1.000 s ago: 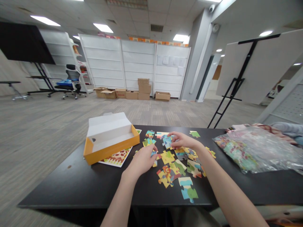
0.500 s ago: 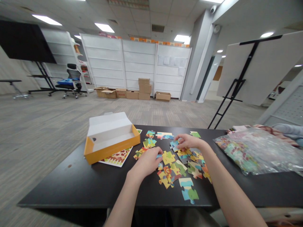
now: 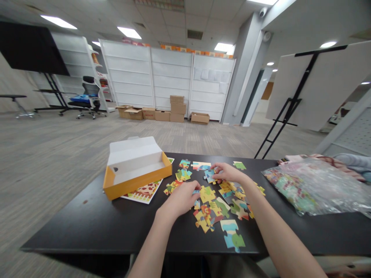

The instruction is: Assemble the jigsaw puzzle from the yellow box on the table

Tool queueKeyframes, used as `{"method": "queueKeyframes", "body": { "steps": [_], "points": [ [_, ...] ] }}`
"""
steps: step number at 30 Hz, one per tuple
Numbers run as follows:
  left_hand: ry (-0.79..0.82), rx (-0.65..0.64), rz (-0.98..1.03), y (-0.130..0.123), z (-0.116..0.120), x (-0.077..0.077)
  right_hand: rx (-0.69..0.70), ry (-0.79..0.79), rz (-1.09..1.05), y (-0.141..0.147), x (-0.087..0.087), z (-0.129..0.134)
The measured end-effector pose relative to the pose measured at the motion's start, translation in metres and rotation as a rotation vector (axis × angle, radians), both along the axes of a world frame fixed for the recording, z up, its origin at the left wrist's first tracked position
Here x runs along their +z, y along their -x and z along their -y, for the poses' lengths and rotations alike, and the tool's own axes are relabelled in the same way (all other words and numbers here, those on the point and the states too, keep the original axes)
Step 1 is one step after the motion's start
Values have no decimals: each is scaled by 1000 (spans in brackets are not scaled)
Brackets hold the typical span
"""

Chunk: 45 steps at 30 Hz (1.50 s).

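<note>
My right hand (image 3: pixel 228 172) pinches a light-blue puzzle piece (image 3: pixel 209 177), flat on the table just below a joined strip of pieces (image 3: pixel 201 165). My left hand (image 3: pixel 183 196) is curled, its fingertips closed on a small blue puzzle piece (image 3: pixel 196 191), mostly hidden by the fingers. Between and below the hands lie several loose pieces, among them a yellow-green piece (image 3: pixel 207 194) and pieces with a lion (image 3: pixel 205 216). Closest to the front edge is a joined blue-green pair (image 3: pixel 232 234). More pieces (image 3: pixel 183 175) lie beyond my left hand. My right forearm covers part of the pile.
An open yellow box (image 3: pixel 139 178) rests on a picture sheet (image 3: pixel 145 192) at the left of the black table (image 3: pixel 110 227). A clear plastic bag (image 3: pixel 315 185) lies at the right, with folded cloth (image 3: pixel 344 162) behind it. One green piece (image 3: pixel 239 165) sits near the far edge.
My right hand has moved slightly left, sliding the light-blue piece closer under the joined strip. My left hand has stayed almost in place.
</note>
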State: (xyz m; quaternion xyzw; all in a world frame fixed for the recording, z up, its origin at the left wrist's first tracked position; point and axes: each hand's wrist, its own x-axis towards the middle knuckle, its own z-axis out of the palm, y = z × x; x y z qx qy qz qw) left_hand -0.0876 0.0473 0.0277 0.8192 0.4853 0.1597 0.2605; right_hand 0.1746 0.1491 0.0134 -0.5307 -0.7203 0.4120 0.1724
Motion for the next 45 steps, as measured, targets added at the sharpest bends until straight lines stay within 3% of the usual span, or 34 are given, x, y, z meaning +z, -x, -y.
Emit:
{"method": "queueKeyframes", "body": {
  "steps": [5,15,22,29,36,45],
  "points": [
    [6,-22,19,-1,0,-1,-9,-73,34,2,-5,-2],
    [-43,41,143,9,-6,-4,14,-31,311,-14,13,4],
    [61,182,561,11,-17,-14,55,-156,484,-18,18,4],
    [105,217,816,14,-23,-13,76,-200,439,-7,21,8],
    [58,203,781,12,-28,-21,62,-202,425,2,20,10],
    [-74,344,576,4,-55,-39,23,-177,300,-9,9,1]
  ]
}}
